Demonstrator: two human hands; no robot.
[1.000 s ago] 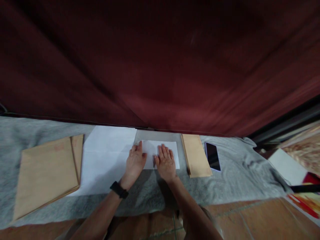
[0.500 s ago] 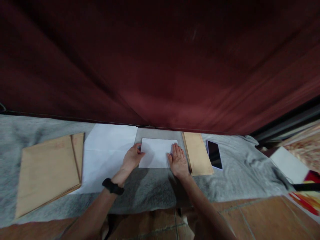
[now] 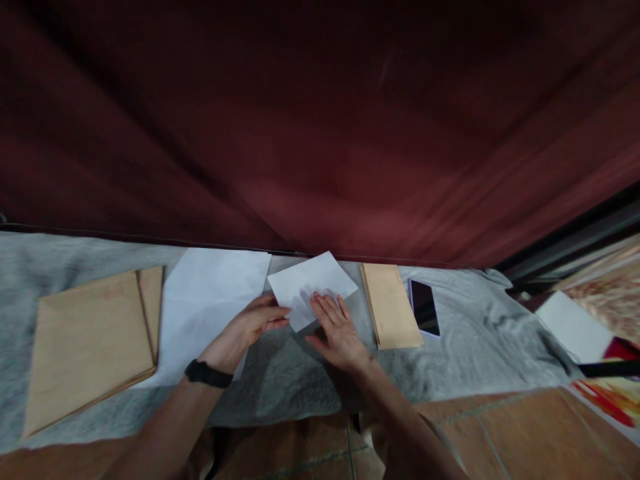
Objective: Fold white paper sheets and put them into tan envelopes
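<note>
A small white sheet of paper (image 3: 305, 277), perhaps folded, lies at a slant on the grey cloth in the middle. My left hand (image 3: 255, 320), below a black wristband, pinches its left edge near the lower corner. My right hand (image 3: 340, 337) rests with fingers spread on the paper's lower right part, covering some of it. Larger white sheets (image 3: 210, 287) lie to the left, partly under my left forearm. To the right of my right hand sits a stack of narrow brown envelopes (image 3: 393, 307).
Large brown envelopes (image 3: 90, 340) are stacked at the far left. A dark-screened phone (image 3: 425, 308) lies beyond the narrow envelopes. Everything rests on a grey cloth (image 3: 480, 333). A dark red fabric (image 3: 320, 167) rises along the back edge. Tiled floor (image 3: 525, 427) shows in front.
The small sheet has turned counter-clockwise from square to slanted, and its far corner has moved toward the back edge. My right hand has slid left along it; my left hand has come slightly nearer me.
</note>
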